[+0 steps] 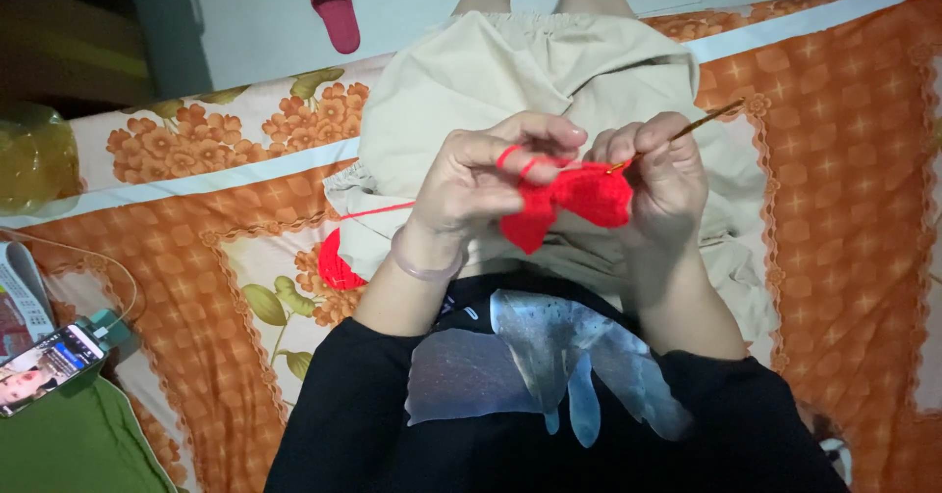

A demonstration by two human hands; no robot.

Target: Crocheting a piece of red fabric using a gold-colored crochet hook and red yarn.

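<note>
While raised together, hands (574,174) curled.

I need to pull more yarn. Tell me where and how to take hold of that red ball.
Grip the red yarn ball by its exposed left half, coming from the left over the orange floral sheet: its right side is tucked under the beige shorts, and both hands are occupied.

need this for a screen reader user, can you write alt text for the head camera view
Seen from above, a seated person crochets a red yarn piece: the left hand holds it with yarn looped over a finger, and the right hand works a crochet hook. A red yarn ball lies on the orange floral bedsheet, a smartphone at far left.
</note>
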